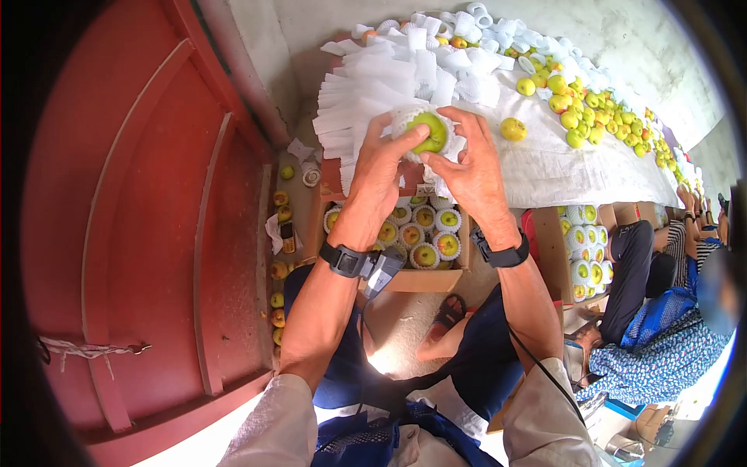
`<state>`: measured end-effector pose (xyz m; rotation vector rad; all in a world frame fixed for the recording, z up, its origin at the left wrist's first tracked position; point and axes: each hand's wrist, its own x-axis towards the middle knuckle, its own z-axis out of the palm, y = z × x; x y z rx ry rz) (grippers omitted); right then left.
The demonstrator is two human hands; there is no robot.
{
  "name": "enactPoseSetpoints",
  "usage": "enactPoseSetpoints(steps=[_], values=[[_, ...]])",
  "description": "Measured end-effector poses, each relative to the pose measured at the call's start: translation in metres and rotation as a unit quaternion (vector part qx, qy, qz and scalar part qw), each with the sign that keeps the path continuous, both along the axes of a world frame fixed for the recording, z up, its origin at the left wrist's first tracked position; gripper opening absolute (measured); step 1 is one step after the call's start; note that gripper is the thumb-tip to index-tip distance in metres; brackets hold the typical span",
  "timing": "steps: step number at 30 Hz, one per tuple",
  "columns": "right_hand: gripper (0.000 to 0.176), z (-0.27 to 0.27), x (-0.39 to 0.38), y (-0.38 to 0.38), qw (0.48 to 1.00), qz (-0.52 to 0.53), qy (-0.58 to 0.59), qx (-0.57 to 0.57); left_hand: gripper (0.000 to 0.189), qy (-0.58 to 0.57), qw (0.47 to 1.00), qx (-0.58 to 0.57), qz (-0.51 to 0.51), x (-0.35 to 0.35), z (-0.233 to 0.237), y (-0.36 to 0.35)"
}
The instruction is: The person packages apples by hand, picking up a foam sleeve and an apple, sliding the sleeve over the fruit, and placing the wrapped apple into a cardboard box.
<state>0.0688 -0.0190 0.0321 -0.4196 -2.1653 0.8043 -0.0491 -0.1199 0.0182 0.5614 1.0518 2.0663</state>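
A green apple [430, 134] is held up between both hands over the near edge of the table. White foam netting [405, 118] wraps part of it, mostly on its far and left sides. My left hand [380, 159] grips it from the left, thumb lying across the apple. From the right, my right hand [476, 173] holds it with thumb below and fingers curled at the netting. Under my hands, an open cardboard box [424, 281] contains several apples in foam nets.
Flat foam nets [366, 86] pile up on the table's left, loose apples [595, 117] on its right. A single apple [513, 129] lies near my right hand. A second box [549, 253] and a seated person [661, 335] are at right, a red door [148, 218] at left.
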Motion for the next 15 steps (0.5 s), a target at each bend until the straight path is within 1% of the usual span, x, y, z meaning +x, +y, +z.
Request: enactPoseSetpoints(steps=[2,4,5,7,11,13,15], values=[[0.064,-0.002,-0.001,0.002,1.000,-0.002,0.004,-0.006,0.067,-0.003,1.000,0.002,-0.006,0.000,0.002,-0.001],[0.067,-0.004,-0.001,0.007,0.999,0.014,0.026,-0.017,0.060,-0.011,0.999,0.011,-0.048,-0.001,0.006,-0.002],[0.067,-0.002,0.000,0.008,0.999,0.014,0.026,-0.017,0.060,-0.011,0.999,0.011,-0.048,-0.002,0.005,-0.002],[0.068,0.001,0.003,0.011,0.996,0.047,0.003,-0.073,0.063,0.037,0.996,-0.003,-0.075,-0.004,0.000,-0.001],[0.065,-0.001,0.002,0.014,0.995,0.065,0.008,-0.077,0.065,0.039,0.997,-0.006,-0.066,-0.005,-0.008,0.004],[0.065,-0.001,0.002,0.014,0.996,0.059,0.005,-0.065,0.071,0.067,0.997,0.000,-0.035,-0.006,-0.009,0.007],[0.065,0.001,0.003,0.011,0.997,0.049,0.002,-0.055,0.070,0.078,0.996,-0.020,-0.024,-0.005,-0.008,0.006]])
